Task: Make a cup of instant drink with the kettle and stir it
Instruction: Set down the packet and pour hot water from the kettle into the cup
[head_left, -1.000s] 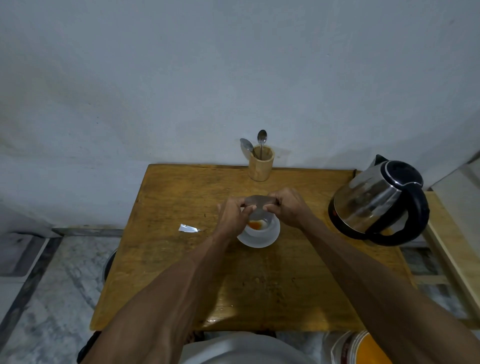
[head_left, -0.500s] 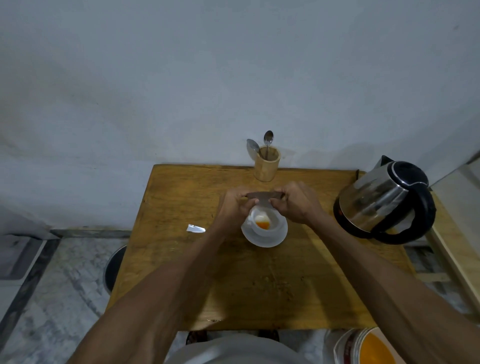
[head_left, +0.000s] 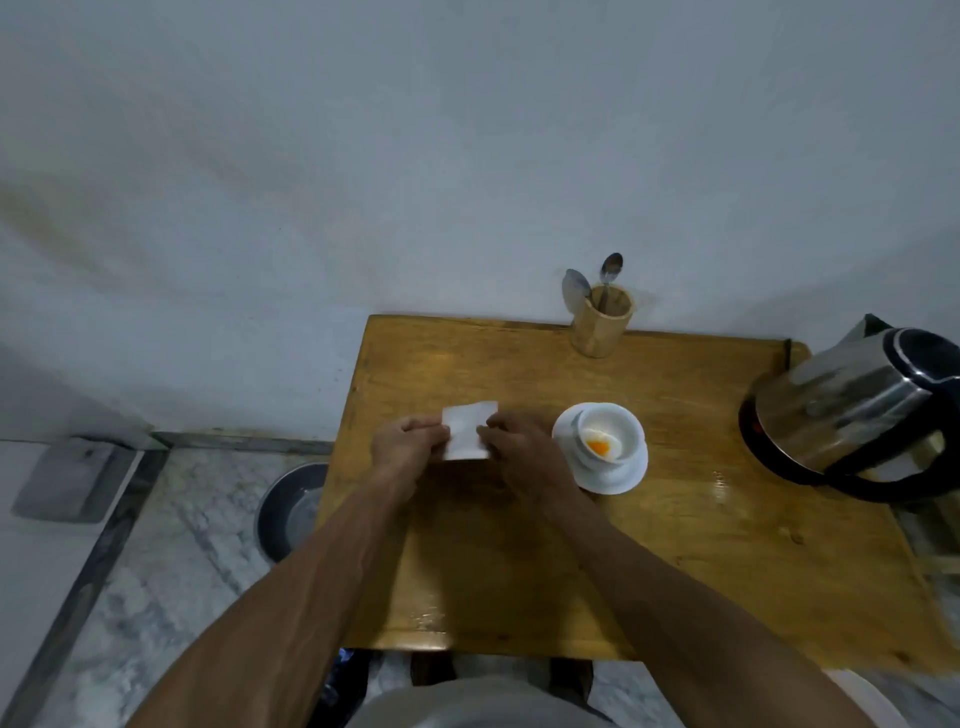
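Both hands pinch a pale, flat sachet (head_left: 469, 430) between them over the tabletop (head_left: 675, 545), left of centre in the frame. The left hand (head_left: 408, 447) has its grip narrowed on the sachet's left edge, and the right hand (head_left: 519, 451) has its grip narrowed on the right edge, so the packet spans the gap between the two sets of fingertips. The sachet shows its broad face to the camera, and its long axis runs up and down the frame, leaning slightly, with the top corner rising above the knuckles.

Just right of the right hand stands the white cup (head_left: 605, 435) on its saucer (head_left: 618, 480), with orange powder lying in the bottom. The kettle (head_left: 852, 410) sits at the right edge of the frame, well apart from the hands. A wooden holder (head_left: 600, 327) with two spoons (head_left: 610, 270) stands at the far edge of the tabletop.

Half a second ago the sachet was held directly above the cup; it is now clear of the cup, to its left.
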